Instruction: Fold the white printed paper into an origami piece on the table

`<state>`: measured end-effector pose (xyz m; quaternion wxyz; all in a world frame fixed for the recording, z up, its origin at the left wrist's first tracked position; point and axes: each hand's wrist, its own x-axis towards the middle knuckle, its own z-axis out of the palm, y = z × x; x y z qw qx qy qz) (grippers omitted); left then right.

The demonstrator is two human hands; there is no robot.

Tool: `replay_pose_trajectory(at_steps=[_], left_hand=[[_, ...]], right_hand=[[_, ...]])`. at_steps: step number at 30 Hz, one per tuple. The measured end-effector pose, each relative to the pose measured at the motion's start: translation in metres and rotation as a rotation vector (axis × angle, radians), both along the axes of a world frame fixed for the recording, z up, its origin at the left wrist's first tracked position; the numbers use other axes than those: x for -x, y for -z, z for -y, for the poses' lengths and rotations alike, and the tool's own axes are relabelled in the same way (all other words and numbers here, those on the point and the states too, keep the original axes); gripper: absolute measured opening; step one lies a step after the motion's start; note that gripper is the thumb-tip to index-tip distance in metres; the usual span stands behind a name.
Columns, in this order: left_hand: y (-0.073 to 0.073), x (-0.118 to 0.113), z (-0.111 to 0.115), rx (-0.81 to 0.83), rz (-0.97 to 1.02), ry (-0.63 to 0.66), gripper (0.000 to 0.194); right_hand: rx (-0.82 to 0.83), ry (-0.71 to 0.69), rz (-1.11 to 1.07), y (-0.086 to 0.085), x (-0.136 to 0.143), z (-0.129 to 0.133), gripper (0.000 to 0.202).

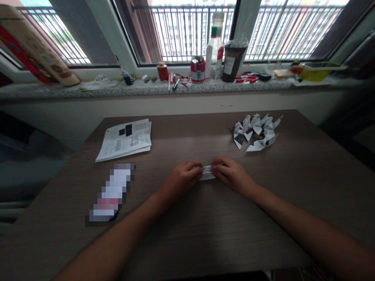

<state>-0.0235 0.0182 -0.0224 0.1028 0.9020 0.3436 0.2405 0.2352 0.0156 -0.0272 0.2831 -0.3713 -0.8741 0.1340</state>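
Both hands are meeting at mid-surface over a small folded paper piece (pixel 207 172). Left hand (pixel 181 178) is pinching its left end, grip closed on the paper; right hand (pixel 233 175) is pinching the right end likewise. The paper is lying low against the wooden surface (pixel 205 230), between the fingertips. A pile of folded paper shapes (pixel 256 132) is sitting well apart, far right. Printed sheets (pixel 125 140) are lying far left. A pixelated object (pixel 111 194) is lying near the left forearm.

Print on the paper sheets (pixel 125 139) is too blurred to read.
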Motion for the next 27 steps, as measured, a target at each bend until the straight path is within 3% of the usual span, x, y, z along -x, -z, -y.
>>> replay_pose_trajectory(at_steps=[5, 12, 16, 27], left_hand=[[-0.003, 0.001, 0.004, -0.078, -0.177, 0.065, 0.016], [-0.010, 0.005, 0.017, -0.028, -0.245, 0.094, 0.036], [-0.011, 0.002, 0.023, -0.004, -0.270, 0.117, 0.046], [-0.014, -0.003, 0.034, 0.074, -0.265, 0.087, 0.059]], right_hand=[[-0.107, -0.018, 0.203, -0.002, -0.006, -0.001, 0.020], [-0.116, -0.082, 0.319, -0.004, -0.014, 0.002, 0.039], [-0.061, -0.072, 0.331, -0.001, -0.020, 0.002, 0.060], [0.026, -0.194, 0.255, -0.003, -0.011, 0.010, 0.077]])
